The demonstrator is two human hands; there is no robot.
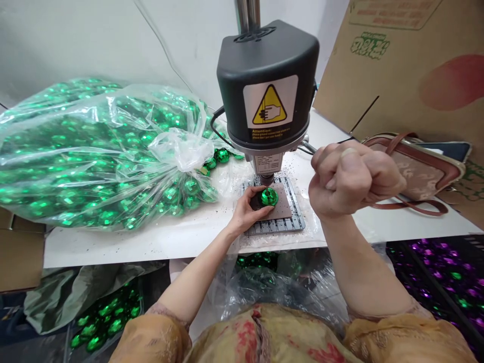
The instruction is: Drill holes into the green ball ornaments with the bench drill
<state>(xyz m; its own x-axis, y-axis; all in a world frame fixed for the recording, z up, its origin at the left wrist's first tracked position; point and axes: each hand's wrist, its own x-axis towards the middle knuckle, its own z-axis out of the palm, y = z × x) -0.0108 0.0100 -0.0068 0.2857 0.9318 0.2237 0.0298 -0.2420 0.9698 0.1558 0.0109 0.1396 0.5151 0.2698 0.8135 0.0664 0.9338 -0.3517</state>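
Note:
My left hand (251,209) pinches a shiny green faceted ball (269,197) between thumb and fingers, low over the press base. Directly above the ball is the chuck (266,179) of a bench drill press (266,91); the thin bit appears to meet the ball's top. Beneath lies a brown square board (283,205) on the slotted metal base plate (298,217). My right hand (351,176) is raised in a fist at the press's right side, closed around the feed lever (308,145), of which only a short metal part shows.
A big clear bag (94,151) of green balls fills the left of the white table (143,247). A handbag (423,166) and a large cardboard box (397,65) stand at right. Below the table edge are green balls (106,322) at left and purple ones (446,267) at right.

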